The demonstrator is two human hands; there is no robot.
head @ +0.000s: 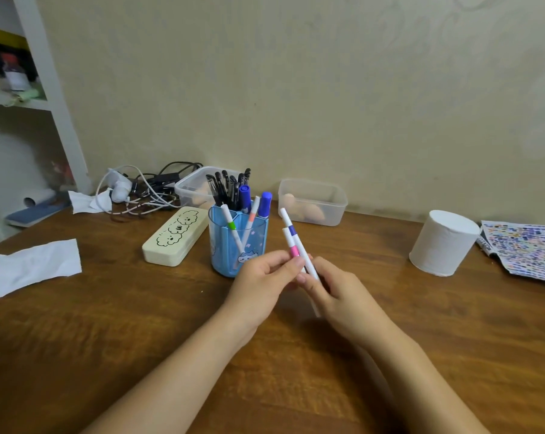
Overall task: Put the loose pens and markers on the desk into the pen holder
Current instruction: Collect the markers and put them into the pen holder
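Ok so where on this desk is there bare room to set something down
Bare wood lies between the blue plastic pen holder and the white tissue roll, and in front of the cream pencil case beside the white paper sheet. The back-left corner is crowded with tangled cables and a clear tub.

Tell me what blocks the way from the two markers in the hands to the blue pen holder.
Nothing visible does. Both hands, left hand and right hand, hold the purple-banded marker and pink-banded marker just right of the pen holder. Markers already standing in it crowd the opening, but gaps remain.
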